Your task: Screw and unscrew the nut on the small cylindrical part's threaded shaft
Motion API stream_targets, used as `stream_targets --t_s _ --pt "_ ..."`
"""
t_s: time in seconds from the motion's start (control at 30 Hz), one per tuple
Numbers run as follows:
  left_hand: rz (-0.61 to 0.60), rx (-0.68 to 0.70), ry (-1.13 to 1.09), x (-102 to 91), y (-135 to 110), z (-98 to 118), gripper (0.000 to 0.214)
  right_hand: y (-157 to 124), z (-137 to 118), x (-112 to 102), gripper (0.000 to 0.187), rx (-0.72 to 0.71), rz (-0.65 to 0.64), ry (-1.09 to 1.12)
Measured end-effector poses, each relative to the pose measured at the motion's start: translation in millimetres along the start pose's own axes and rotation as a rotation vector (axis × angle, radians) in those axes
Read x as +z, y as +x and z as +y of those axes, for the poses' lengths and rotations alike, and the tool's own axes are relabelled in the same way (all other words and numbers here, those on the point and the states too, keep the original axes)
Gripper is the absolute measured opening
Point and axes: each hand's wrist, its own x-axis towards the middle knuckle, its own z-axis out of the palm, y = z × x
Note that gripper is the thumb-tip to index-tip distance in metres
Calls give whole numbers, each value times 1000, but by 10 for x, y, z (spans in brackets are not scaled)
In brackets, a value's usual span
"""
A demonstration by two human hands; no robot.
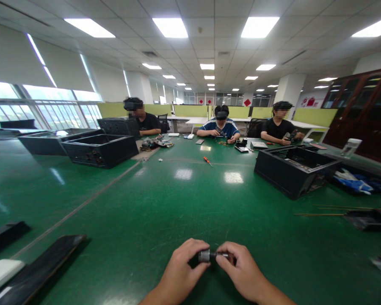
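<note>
Low in the view, close to the green tabletop, my left hand (186,264) pinches a short grey metal cylinder (204,256) between thumb and fingers. A thin dark shaft (213,254) runs from the cylinder's right end toward my other hand. My right hand (239,269) is closed on the shaft's right part, which has a shiny metal section (221,254). The fingers cover its far end. I cannot tell whether the cylinder and shaft are one piece or two.
An orange screwdriver (207,161) lies further up the green table (165,203). Black computer cases stand at left (98,154) and right (294,173). A long dark panel (47,264) is near-left; thin rods (319,214) lie right. Three people sit across the table.
</note>
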Motion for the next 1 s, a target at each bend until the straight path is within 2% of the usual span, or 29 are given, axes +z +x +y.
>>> stream_targets --t_s 0.27,1.0 --pt "20 23 -6 -5 12 25 34 11 -15 17 12 12 21 3" --pt "55 11 -14 -44 25 -9 34 18 16 3 21 33 44 11"
